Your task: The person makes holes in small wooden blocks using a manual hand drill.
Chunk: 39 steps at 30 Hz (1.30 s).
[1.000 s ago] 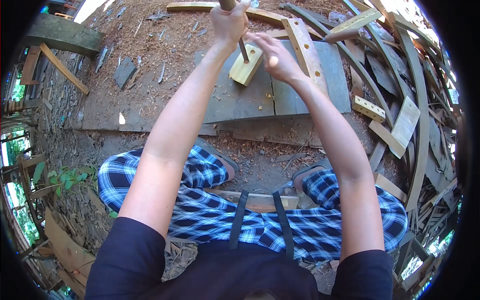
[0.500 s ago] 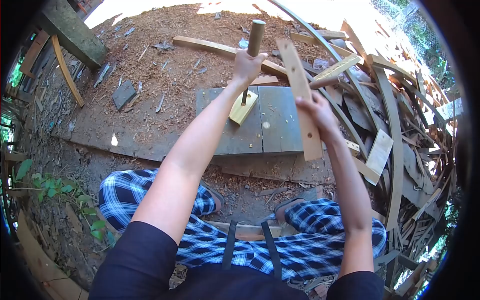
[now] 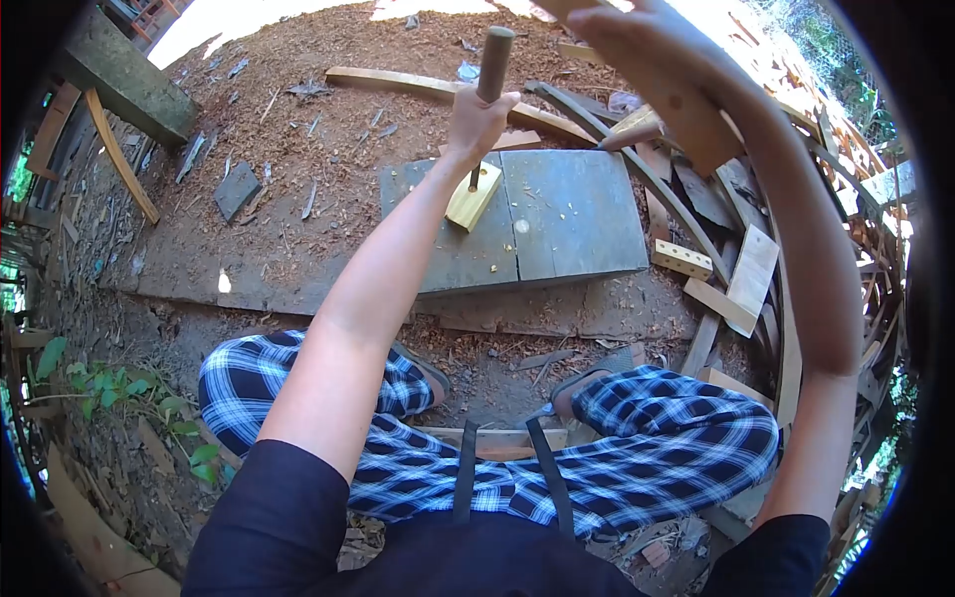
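My left hand (image 3: 479,121) is closed around the round wooden handle of a chisel (image 3: 495,66). The chisel stands nearly upright, its narrow dark blade meeting a small yellowish wooden block (image 3: 470,205). Under that block is a low grey wooden bench (image 3: 582,224) sprinkled with small chips. Raised at the upper right, my right hand (image 3: 662,38) grips a flat wooden board (image 3: 696,119) with a dark hole near its lower end. My right hand and forearm hide part of the board.
Right of the bench lies a small wooden block with holes (image 3: 682,260), near a pale offcut (image 3: 753,274). Long strips and scrap wood are heaped along the right side. Behind the bench a long wooden strip (image 3: 398,82) lies on chip-covered ground. A concrete post (image 3: 129,85) stands upper left.
My right hand has lifted the wooden board up and to the right, away from the bench. My left hand still holds the chisel on the block.
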{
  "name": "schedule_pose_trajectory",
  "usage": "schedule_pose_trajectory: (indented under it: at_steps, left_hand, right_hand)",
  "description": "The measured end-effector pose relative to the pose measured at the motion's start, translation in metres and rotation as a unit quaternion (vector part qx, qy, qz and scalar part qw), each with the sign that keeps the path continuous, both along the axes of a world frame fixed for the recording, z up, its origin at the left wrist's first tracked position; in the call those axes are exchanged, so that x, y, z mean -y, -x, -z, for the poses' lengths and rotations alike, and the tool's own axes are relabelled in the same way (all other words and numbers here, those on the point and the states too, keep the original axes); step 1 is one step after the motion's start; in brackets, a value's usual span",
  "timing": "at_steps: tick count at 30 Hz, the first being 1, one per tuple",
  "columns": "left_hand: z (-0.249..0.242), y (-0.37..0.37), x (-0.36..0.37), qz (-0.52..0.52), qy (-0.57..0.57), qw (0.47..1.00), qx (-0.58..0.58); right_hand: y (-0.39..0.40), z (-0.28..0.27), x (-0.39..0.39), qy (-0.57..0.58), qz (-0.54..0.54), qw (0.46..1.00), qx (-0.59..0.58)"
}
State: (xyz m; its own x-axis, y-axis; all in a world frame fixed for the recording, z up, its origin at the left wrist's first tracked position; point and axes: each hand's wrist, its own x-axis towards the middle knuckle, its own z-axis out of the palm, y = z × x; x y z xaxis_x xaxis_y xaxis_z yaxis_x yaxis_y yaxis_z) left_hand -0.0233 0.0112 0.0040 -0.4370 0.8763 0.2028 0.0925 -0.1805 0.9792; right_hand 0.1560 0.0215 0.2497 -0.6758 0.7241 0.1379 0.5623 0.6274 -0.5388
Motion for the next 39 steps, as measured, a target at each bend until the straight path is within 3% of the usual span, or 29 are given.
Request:
schedule_pose_trajectory:
  at_steps: [1,2,4,6,7,8,10,11,13,14,15,16,18,20,21,23,24,27,31,36,39]
  left_hand:
    - [-0.001,-0.001,0.004,-0.003,0.008,1.000,0.002]
    - [-0.005,-0.004,0.005,0.001,0.014,1.000,0.008]
    - [-0.004,-0.005,0.003,0.007,0.016,1.000,0.014]
    - [-0.004,-0.001,0.002,0.008,0.022,1.000,0.014]
    - [-0.003,0.001,0.002,0.008,0.019,1.000,0.010]
    - [-0.001,0.002,0.003,0.016,0.012,1.000,0.010]
    - [0.001,-0.001,0.000,0.035,0.006,0.999,0.010]
    - [0.002,-0.001,-0.002,0.021,0.004,1.000,0.013]
    - [0.007,0.003,0.001,-0.010,0.008,1.000,0.019]
    - [0.009,0.001,0.002,-0.054,0.016,0.998,-0.002]
    - [0.007,-0.001,-0.001,-0.096,0.015,0.995,-0.026]
    - [0.007,-0.003,-0.003,-0.096,0.012,0.995,-0.030]
    - [0.014,-0.010,-0.002,-0.244,-0.059,0.967,-0.049]
    - [0.001,-0.023,0.007,-0.281,-0.028,0.959,-0.027]
    - [0.003,-0.025,0.009,-0.330,-0.037,0.943,-0.030]
    - [-0.002,-0.029,0.009,-0.380,-0.042,0.924,-0.022]
    - [-0.005,-0.032,0.010,-0.374,-0.039,0.926,-0.023]
    - [-0.009,-0.034,0.009,-0.407,-0.041,0.913,-0.013]
    - [0.003,-0.020,0.006,-0.333,-0.067,0.940,0.019]
    - [0.011,0.006,-0.005,-0.253,-0.014,0.959,0.127]
    - [0.001,0.019,-0.005,-0.195,0.091,0.936,0.277]
  right_hand:
    - [0.003,-0.012,0.007,0.019,0.006,0.999,-0.033]
    - [0.011,-0.013,-0.005,0.079,0.039,0.987,-0.137]
    - [0.013,-0.014,-0.007,0.001,0.026,0.968,-0.250]
    - [0.013,-0.012,-0.007,-0.011,0.049,0.992,-0.115]
    - [0.004,-0.004,0.004,-0.105,-0.045,0.993,0.018]
    - [0.003,0.001,0.004,-0.106,-0.043,0.993,0.015]
    - [-0.002,0.013,0.003,0.101,-0.041,0.988,0.107]
    - [-0.008,0.041,-0.013,0.099,-0.041,0.988,0.111]
    - [-0.023,0.122,-0.058,0.021,-0.004,0.999,-0.037]
    - [-0.030,0.141,-0.048,0.059,0.037,0.996,-0.053]
    - [-0.035,0.150,-0.033,0.098,0.091,0.991,-0.009]
    - [-0.042,0.180,-0.031,0.059,0.139,0.989,0.007]
    - [-0.054,0.220,-0.026,0.025,0.150,0.977,0.149]
    - [-0.058,0.238,-0.014,0.041,0.131,0.954,0.268]
    - [-0.058,0.261,-0.011,0.050,0.128,0.953,0.268]
    - [-0.058,0.307,-0.012,-0.229,0.139,0.946,0.184]
    - [-0.041,0.295,0.007,-0.240,0.136,0.955,0.112]
    - [0.012,0.288,0.067,-0.104,0.111,0.986,0.065]
    - [0.048,0.312,0.092,0.036,0.168,0.984,0.053]
    - [0.050,0.318,0.096,-0.028,0.195,0.980,0.000]
    - [0.049,0.317,0.097,-0.023,0.195,0.981,0.002]
